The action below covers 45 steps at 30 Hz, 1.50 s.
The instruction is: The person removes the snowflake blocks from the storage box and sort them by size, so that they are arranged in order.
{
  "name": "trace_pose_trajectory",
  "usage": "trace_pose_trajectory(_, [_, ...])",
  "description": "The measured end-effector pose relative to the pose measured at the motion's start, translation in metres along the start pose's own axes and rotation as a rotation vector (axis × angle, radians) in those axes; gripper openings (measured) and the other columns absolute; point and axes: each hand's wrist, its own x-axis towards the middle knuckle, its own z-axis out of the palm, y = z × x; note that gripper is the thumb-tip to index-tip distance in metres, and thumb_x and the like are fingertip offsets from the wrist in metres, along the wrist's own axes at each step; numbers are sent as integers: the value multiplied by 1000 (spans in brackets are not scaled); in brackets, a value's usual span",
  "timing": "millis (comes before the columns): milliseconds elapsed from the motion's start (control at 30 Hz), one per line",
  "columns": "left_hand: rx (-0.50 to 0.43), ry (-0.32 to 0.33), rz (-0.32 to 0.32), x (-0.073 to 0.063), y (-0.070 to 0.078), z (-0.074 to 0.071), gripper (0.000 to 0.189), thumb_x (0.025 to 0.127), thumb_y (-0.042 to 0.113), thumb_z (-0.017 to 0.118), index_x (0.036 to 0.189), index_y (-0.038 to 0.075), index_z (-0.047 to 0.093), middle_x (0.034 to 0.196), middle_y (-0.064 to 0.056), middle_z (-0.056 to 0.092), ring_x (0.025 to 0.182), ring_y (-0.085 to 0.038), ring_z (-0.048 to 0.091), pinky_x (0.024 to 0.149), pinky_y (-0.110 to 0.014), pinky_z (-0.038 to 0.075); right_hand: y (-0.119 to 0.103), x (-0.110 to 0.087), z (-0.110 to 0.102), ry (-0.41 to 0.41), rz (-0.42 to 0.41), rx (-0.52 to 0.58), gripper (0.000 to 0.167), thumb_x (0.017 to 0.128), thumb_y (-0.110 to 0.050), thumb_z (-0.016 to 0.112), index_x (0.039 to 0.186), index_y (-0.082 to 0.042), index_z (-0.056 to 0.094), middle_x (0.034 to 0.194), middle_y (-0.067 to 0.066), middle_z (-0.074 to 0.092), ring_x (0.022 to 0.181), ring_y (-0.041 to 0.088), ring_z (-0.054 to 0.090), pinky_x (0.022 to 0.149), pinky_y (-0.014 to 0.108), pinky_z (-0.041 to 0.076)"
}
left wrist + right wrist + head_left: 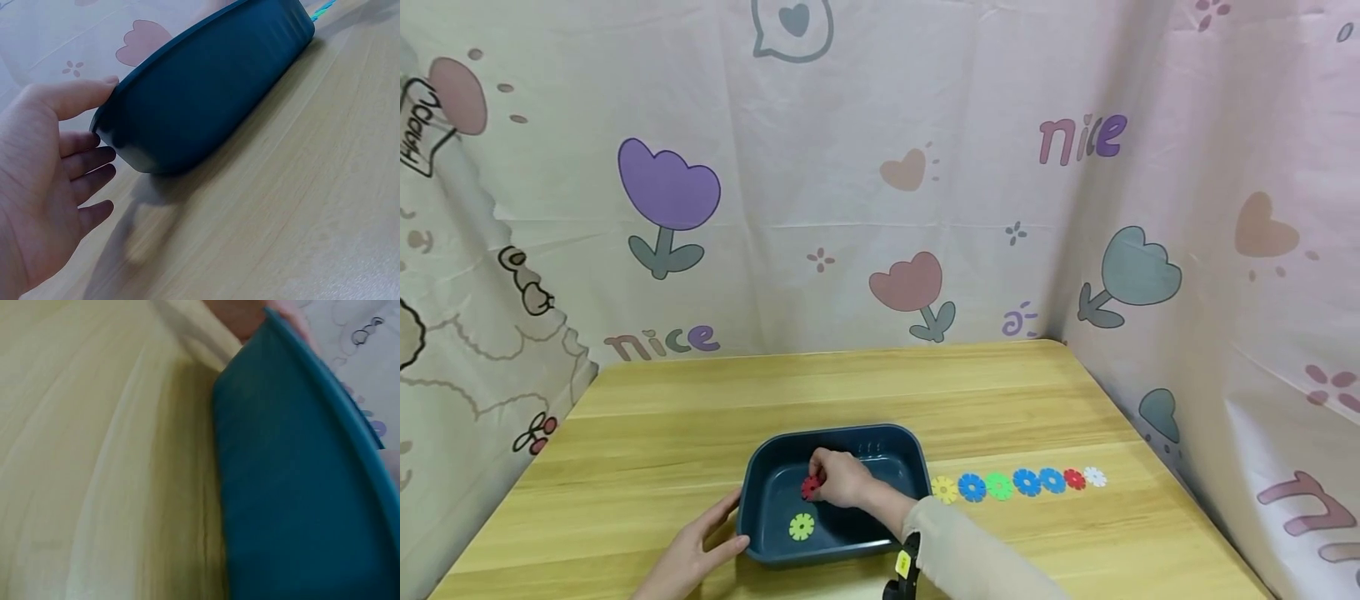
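In the head view, my right hand (842, 479) reaches into a dark blue plastic tray (835, 557) and pinches a red snowflake disc (809, 487) between its fingertips. A yellow-green snowflake disc (801, 526) lies flat on the tray's floor, just below the red one. At the tray's left end, my left hand (696, 546) touches the rim and outer wall with fingers spread. The left wrist view shows that hand (44, 169) against the end of the tray (194, 94). The right wrist view is filled by the tray's outer wall (294, 475); the right hand's fingers are hidden there.
To the right of the tray, several snowflake discs lie in a row on the wooden table (700, 417): a yellow disc (944, 489) nearest the tray, then blue, green and red ones, and a white disc (1095, 477) at the far end. A printed cloth (820, 167) hangs behind.
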Motion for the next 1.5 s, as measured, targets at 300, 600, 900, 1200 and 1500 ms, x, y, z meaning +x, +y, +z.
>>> trace_pose_trajectory(300, [-7,13,20,0,2,1,69,90,29,60,143,-1,30,144,-28,30,127,-51,29,96,-60,34,2,-5,-18,-74,65,280,14,80,3,67,80,-7,59,67,-1,58,56,10,53,48,22,47])
trace_pose_trajectory(600, [0,-1,9,0,2,1,69,90,30,60,143,-1,29,144,-28,30,128,-50,28,96,-59,35,19,-18,-53,-74,77,480,8,83,3,64,85,-2,59,72,5,57,61,16,56,58,36,54])
trace_pose_trajectory(900, [2,0,39,0,-2,1,67,90,25,60,143,-3,30,143,-29,30,127,-50,30,94,-57,38,46,-37,-88,-37,71,572,6,86,4,60,92,5,58,74,5,57,63,18,58,61,31,55])
trace_pose_trajectory(1200, [-5,-2,32,1,-4,1,66,91,24,59,143,-4,29,143,-30,29,127,-51,29,94,-58,37,67,-58,-112,17,88,635,11,87,2,59,97,7,56,77,6,57,67,16,58,65,32,55])
trace_pose_trajectory(1500, [-16,-13,5,1,-7,0,68,91,27,59,144,-2,28,144,-29,28,127,-52,26,94,-62,35,96,-85,-130,83,132,708,14,87,3,58,98,9,53,79,6,58,71,20,58,66,29,53])
